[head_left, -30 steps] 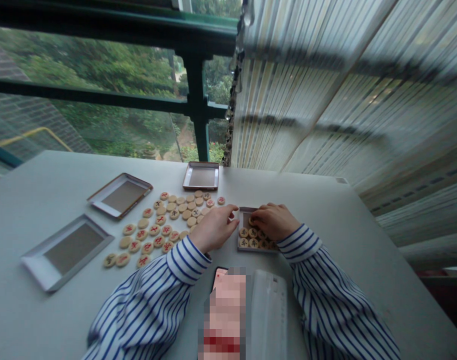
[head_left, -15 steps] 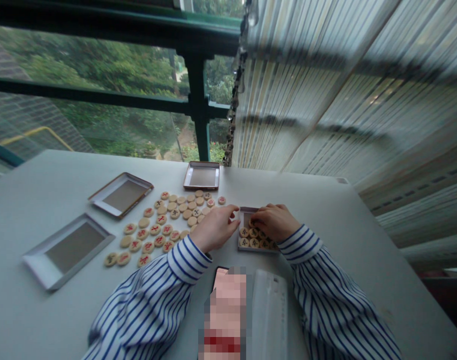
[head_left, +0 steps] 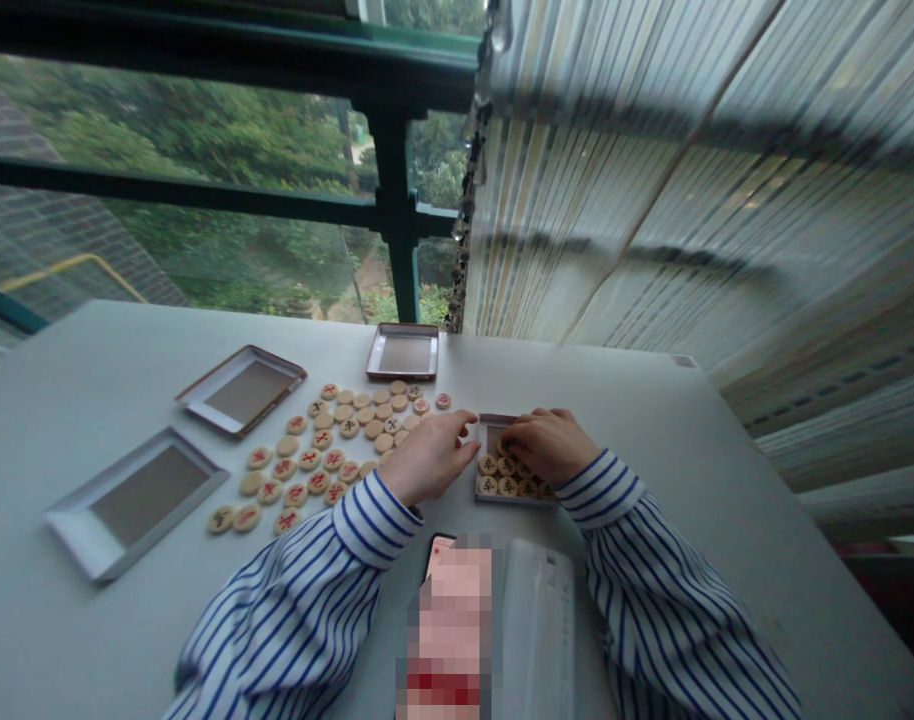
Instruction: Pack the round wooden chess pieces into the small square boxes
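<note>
My right hand reaches into a small shallow box, its fingertips closed on a round wooden Chinese chess piece. Below those fingers, rows of pieces with black characters lie face up inside the box. Part of the box's right side is hidden by this hand. Just left of the box is my left hand, thumb and index finger apart with nothing visible between them. Beyond and left of it, loose chess pieces are spread on the table, some with red or black characters, others blank side up.
Three shallow box parts stand on the white table: a pale tray at left, a brown-edged lid behind it, and a small tray at the back. A phone and a translucent case lie near me.
</note>
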### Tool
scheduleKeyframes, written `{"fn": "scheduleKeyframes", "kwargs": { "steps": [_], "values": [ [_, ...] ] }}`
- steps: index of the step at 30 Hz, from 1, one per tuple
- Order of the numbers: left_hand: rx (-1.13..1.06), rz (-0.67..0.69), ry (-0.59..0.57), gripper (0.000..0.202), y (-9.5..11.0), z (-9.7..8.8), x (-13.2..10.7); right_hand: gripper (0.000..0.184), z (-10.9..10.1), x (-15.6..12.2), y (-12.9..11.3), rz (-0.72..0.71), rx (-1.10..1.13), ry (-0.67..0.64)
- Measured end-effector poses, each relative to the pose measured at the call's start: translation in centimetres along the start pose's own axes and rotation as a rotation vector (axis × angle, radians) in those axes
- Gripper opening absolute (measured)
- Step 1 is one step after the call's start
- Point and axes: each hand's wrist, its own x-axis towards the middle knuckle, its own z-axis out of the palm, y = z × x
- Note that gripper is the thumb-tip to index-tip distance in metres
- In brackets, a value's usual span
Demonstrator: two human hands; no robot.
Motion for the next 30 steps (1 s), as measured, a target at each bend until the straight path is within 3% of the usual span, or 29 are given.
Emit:
{"fn": "scheduleKeyframes", "kwargs": {
  "steps": [15,30],
  "values": [
    [0.023,-0.019,0.000,0.033,0.1,-0.1,0.0,0.028,-0.7,-0.6,2.3,0.077,-0.019,0.078],
    [0.023,-0.044,0.009,0.034,-0.4,-0.1,0.1,0.026,-0.6,-0.8,2.3,0.066,-0.023,0.104]
  ]
}}
